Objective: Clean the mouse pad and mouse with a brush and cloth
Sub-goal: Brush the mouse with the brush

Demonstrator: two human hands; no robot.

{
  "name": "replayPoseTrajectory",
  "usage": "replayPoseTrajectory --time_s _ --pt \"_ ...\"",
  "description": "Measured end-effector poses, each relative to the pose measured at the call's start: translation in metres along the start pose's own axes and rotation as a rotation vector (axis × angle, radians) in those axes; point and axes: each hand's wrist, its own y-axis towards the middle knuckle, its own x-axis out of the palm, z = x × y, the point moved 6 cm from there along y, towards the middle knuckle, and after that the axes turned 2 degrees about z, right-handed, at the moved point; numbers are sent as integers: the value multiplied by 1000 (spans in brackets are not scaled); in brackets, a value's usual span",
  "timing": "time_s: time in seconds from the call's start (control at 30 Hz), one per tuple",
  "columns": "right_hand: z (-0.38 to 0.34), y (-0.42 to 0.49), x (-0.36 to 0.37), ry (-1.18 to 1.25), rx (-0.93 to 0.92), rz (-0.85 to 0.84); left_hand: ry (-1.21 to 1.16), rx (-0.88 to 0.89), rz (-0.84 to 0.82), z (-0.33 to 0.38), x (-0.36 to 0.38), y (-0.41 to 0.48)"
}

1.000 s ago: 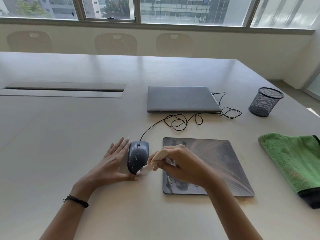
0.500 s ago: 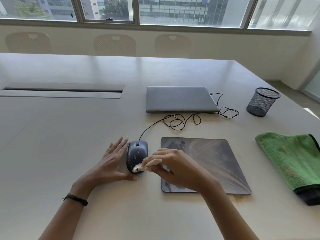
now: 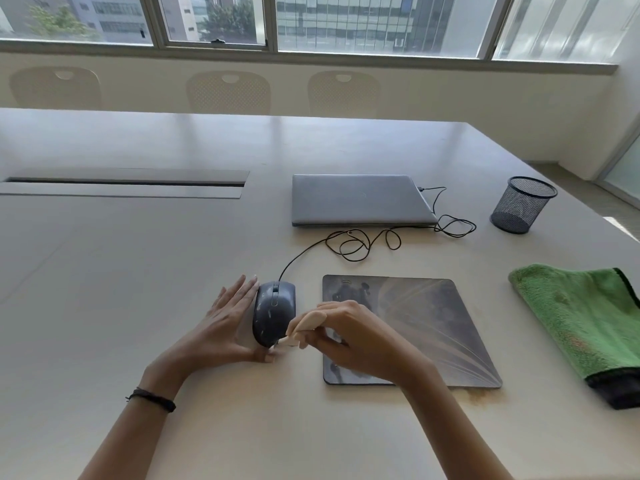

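1. Charcoal wired mouse (image 3: 273,308): stands on the table (image 3: 138,278), just left of the mouse pad (image 3: 426,327) and not on it. Pale flecks show on its shell. Its cable (image 3: 349,244) runs off toward the closed laptop (image 3: 360,199).
2. Steadying hold: the left hand (image 3: 225,327) has its fingers straight and together, laid along the mouse's left flank, with the thumb at the near end. It braces the mouse and does not grasp it.
3. Tool in use: the right hand (image 3: 353,341) has its fingers curled, pinching the cream handle of a small brush (image 3: 308,322). The bristle end meets the mouse's near right edge.
4. Mouse pad: dark and printed, lying flat, with the right hand above its left margin. Whether it has been brushed cannot be told.
5. Green microfibre cloth (image 3: 581,320): lies folded at the right, well apart from both hands and not in use.
6. Progress, as judged: brushing of the mouse is in hand and unfinished, since flecks are still on the shell. The rest of the mouse, possibly the pad, and wiping both with the cloth appear to be left. The task looks early.
7. Sundries: mesh pen cup (image 3: 523,204) at the far right; brownish smear (image 3: 481,396) on the table by the pad's near right corner.
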Motion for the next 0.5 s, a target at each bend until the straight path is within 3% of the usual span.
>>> replayPoseTrajectory --time_s 0.23,0.5 --pt "3 1 -29 -18 -27 287 11 7 -2 -2 1 0" --pt "9 -4 -18 -6 4 83 25 0 5 -4 2 1"
